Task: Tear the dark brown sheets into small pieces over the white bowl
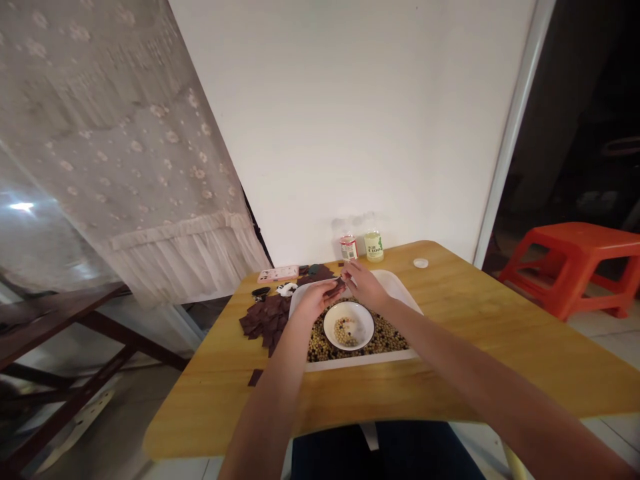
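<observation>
A honey-coloured wooden bench [500, 307] stands at a slant in the view, against a plain white wall [350, 113]. A sheer lace curtain with a floral pattern [150, 167] hangs to the left, and a red plastic stool [570, 260] stands to the right. On the bench sits a white rectangular tray [395, 285] filled with mixed yellow and black dried beans [385, 343]. A round white bowl [367, 327] rests in those beans, holding a small heap of pale beans [345, 331]. Left of the tray lies a loose pile of flat dark brown squares [265, 317], with one stray dark brown square [255, 377] nearer the bench edge. Along the far side are a flat pink case [277, 274], a small red-labelled bottle [349, 247], a small yellow-labelled bottle [373, 245] and a small round white lid [421, 263]. The hands meet over the tray, just beyond the bowl. The left hand [313, 300] pinches a small dark brown piece [339, 287] in its fingertips, its long axis slanting up toward the right hand [365, 285], which is closed narrow at the far end of the piece, though whether it grips the piece I cannot tell
</observation>
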### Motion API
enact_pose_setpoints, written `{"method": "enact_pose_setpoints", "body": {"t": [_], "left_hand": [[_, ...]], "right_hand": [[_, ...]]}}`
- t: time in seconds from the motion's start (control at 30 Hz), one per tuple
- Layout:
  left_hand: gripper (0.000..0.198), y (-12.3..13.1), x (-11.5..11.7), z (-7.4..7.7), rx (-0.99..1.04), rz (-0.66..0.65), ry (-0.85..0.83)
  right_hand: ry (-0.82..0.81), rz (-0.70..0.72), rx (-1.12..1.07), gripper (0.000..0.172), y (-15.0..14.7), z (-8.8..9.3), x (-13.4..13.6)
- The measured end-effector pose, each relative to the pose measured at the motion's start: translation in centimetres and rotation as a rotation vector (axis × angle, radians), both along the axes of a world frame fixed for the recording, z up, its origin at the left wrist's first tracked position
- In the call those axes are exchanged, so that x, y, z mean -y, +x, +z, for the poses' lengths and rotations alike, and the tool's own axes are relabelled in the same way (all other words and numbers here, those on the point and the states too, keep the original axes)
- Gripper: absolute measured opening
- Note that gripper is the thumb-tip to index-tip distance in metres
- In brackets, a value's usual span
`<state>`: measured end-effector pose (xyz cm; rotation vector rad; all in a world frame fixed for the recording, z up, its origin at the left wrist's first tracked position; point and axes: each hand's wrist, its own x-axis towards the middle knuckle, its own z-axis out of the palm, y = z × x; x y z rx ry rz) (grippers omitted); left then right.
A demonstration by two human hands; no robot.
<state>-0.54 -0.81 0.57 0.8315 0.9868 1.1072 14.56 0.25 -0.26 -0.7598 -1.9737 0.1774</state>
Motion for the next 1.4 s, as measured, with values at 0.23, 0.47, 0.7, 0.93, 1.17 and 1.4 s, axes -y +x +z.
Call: {"method": "enact_pose_setpoints", "body": {"t": [0.23,0.47,0.7,0.93,1.17,1.4], "left_hand": [[0.013,0.01,-0.13,-0.1,-0.014,-0.034,-0.016],[0.011,0.16,-0.05,-0.06,-0.011,-0.075,-0.016],[0.012,0.03,-0.08,-0.05,-0.007,-0.057,-0.001],[0.013,0.0,-0.18,-0.1,-0.036,-0.039,-0.003],[0.013,-0.01,-0.17,-0.12,-0.032,-0.055,-0.004],[0.014,0.04,0.14,0.39,-0.031,-0.033,-0.005]], "right_hand": [[0.019,-0.015,-0.024,0.017,0.09,-0.23,-0.42],[0.012,0.014,-0.007,0.015,-0.09,-0.31,-0.34],[0.016,0.005,-0.017,0.015,-0.02,-0.3,-0.34],[0.023,-0.033,-0.048,0.016,0.13,-0.26,-0.52],[0.009,-0.035,-0.044,0.014,-0.02,-0.13,-0.42],[0.026,-0.014,-0.026,0.013,0.18,-0.24,-0.49]]}}
